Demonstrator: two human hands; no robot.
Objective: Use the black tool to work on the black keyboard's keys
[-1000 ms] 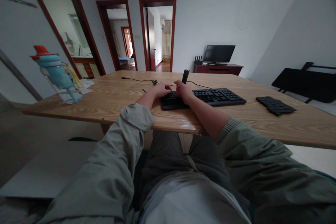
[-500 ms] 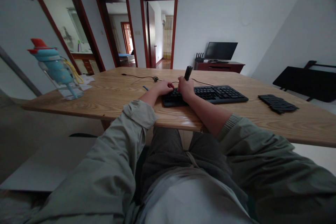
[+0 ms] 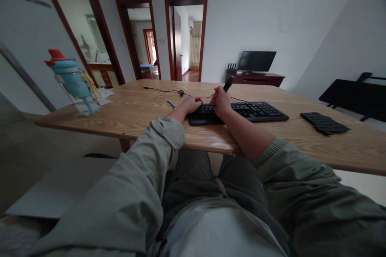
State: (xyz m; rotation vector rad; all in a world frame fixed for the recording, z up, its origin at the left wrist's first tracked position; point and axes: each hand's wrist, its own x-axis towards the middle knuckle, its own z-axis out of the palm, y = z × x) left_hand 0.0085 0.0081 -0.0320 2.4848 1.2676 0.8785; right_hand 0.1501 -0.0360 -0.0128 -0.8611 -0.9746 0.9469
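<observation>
A black keyboard (image 3: 259, 111) lies near the front of the wooden table (image 3: 144, 108), several of its keys in place. My left hand (image 3: 191, 105) grips its left end, fingers bent over the far corner. My right hand (image 3: 221, 101) is closed in a fist around a black-handled tool (image 3: 229, 83), held over the left part of the keyboard. The handle leans to the right above the fist; the tool's lower end is hidden by the hand. Beside my left hand lies a small thin blue object (image 3: 171, 105), partly covered by the hand.
A thin black cable (image 3: 164, 89) runs behind the keyboard. Flat black pieces (image 3: 325, 123) lie on the table's right. At the left stands a blue bottle with a red lid (image 3: 75, 82) by some papers (image 3: 104, 94). A monitor (image 3: 257, 61) stands on a far cabinet.
The view has shifted slightly. The black handle leans further right than before, and my right hand has tilted with it. My left hand stays at the keyboard's left end.
</observation>
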